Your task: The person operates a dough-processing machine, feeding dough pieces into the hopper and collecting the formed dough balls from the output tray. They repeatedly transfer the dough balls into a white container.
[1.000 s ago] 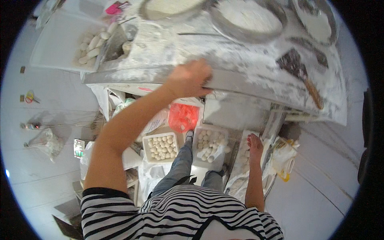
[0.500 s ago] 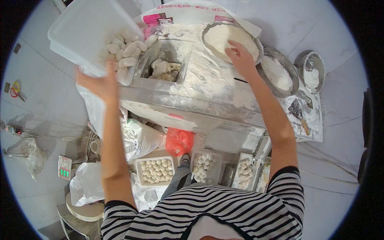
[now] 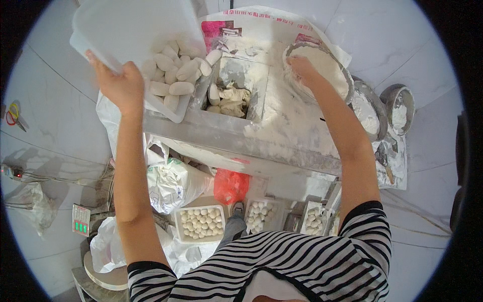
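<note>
Our view cuts off the top of the white translucent plastic tub (image 3: 136, 30), whose oval white dough pieces (image 3: 181, 70) lie heaped toward its near right corner. Our left hand (image 3: 121, 88) has spread fingers at the tub's near edge; we cannot tell whether it grips. Our right hand (image 3: 302, 69) hides its bent fingertips in pale flour (image 3: 322, 63); its hold is unclear. Flour-dusted tabletop (image 3: 274, 108) stretches between the square grey metal well (image 3: 259, 100) and the flour. We count three round grey metal bowls (image 3: 348, 90).

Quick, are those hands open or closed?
Left hand: spread at white rectangular plastic tub; grip unclear.
Right hand: curled at round grey metal bowl; grip unclear.
</note>
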`<action>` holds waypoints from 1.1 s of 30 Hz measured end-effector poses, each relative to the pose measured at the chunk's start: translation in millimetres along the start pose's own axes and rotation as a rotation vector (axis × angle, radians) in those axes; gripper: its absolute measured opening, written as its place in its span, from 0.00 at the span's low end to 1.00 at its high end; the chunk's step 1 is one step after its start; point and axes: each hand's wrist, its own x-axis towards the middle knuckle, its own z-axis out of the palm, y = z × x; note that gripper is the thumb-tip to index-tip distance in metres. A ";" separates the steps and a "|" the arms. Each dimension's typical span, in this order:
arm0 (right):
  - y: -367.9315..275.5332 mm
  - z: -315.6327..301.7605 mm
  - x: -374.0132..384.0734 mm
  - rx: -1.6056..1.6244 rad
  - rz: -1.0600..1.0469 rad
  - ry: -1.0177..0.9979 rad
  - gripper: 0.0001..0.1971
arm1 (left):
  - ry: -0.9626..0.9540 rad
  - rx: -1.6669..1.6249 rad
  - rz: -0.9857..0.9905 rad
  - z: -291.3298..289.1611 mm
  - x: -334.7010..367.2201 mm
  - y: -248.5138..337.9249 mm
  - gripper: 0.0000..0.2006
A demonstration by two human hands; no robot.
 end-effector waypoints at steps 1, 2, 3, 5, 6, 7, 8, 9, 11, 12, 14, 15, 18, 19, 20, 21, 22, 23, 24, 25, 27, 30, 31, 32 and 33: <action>-11.3 -2.8 -19.0 -0.065 -0.130 -0.012 0.27 | 0.007 -0.040 0.056 3.4 -6.3 10.3 0.37; -28.8 -4.1 -35.7 -0.129 -0.265 -0.016 0.28 | 0.018 -0.099 0.117 10.7 -13.7 23.2 0.38; -48.8 -2.3 -50.1 -0.132 -0.352 0.015 0.28 | 0.022 -0.150 0.172 21.0 -22.6 38.8 0.39; -90.0 2.6 -77.1 0.294 -0.541 -0.040 0.25 | -0.060 -0.091 0.277 34.0 -40.0 67.8 0.41; -107.0 -0.5 -89.4 0.724 -0.560 -0.119 0.23 | -0.078 -0.146 0.333 39.7 -49.9 81.5 0.40; -119.3 -10.4 -101.4 0.829 -0.616 -0.240 0.22 | -0.118 -0.167 0.350 43.9 -60.0 94.0 0.40; -129.4 -25.5 -113.5 0.933 -0.614 -0.351 0.22 | -0.155 -0.186 0.365 47.2 -69.6 105.6 0.40; -132.4 -30.0 -123.6 0.822 -0.685 -0.305 0.21 | -0.175 -0.193 0.379 51.8 -78.8 116.6 0.39; -128.3 -39.5 -138.8 0.381 -0.871 -0.030 0.18 | -0.208 -0.208 0.404 60.0 -94.2 134.9 0.38; -123.4 -47.1 -144.0 0.265 -0.830 0.112 0.17 | -0.214 -0.208 0.423 62.6 -102.0 142.6 0.37; -107.9 -59.1 -149.8 0.575 -0.645 0.152 0.15 | -0.211 -0.218 0.466 66.6 -112.0 153.4 0.37; -100.6 -63.0 -150.2 0.810 -0.502 0.131 0.15 | -0.215 -0.247 0.455 66.9 -113.1 155.2 0.36; -88.1 -64.3 -147.3 0.986 -0.575 0.001 0.12 | -0.208 -0.306 0.499 62.9 -104.7 152.2 0.34; -90.1 -62.4 -145.3 0.996 -0.682 -0.008 0.13 | -0.168 -0.316 0.542 61.1 -96.2 146.8 0.34; -95.4 -59.5 -143.5 1.002 -0.787 -0.011 0.14 | -0.127 -0.341 0.600 58.9 -86.9 141.2 0.34; -100.2 -56.0 -144.0 1.004 -0.888 -0.015 0.15 | -0.112 -0.283 0.635 56.3 -76.2 134.1 0.35; -107.1 -52.9 -145.7 1.085 -0.829 -0.115 0.13 | -0.089 -0.231 0.688 52.4 -64.1 126.6 0.36; -116.3 -49.6 -148.4 1.165 -0.771 -0.223 0.12 | -0.063 -0.172 0.742 47.1 -52.9 120.2 0.38; -121.6 -47.3 -154.5 1.145 -0.846 -0.234 0.15 | -0.027 -0.189 0.794 40.8 -43.6 115.7 0.37; -124.1 -45.2 -162.5 1.121 -0.925 -0.245 0.18 | 0.012 -0.205 0.848 33.1 -35.0 112.7 0.37; -113.0 -35.2 -181.7 1.014 -0.928 -0.464 0.25 | 0.049 -0.235 0.547 12.7 -24.6 111.4 0.32; -54.0 -9.8 -205.5 0.099 -1.012 -0.388 0.08 | 0.151 -0.012 0.425 -49.1 -18.8 115.7 0.25; -29.1 8.5 -207.0 -0.194 -0.908 -0.446 0.11 | 0.194 -0.049 0.345 -66.6 -26.7 121.7 0.24; -1.1 28.8 -205.2 -0.471 -0.717 -0.576 0.17 | 0.239 -0.089 0.265 -84.2 -34.5 127.7 0.23; 21.1 57.8 -198.8 -0.438 -0.437 -0.636 0.21 | 0.312 -0.209 0.199 -99.5 -45.3 134.9 0.23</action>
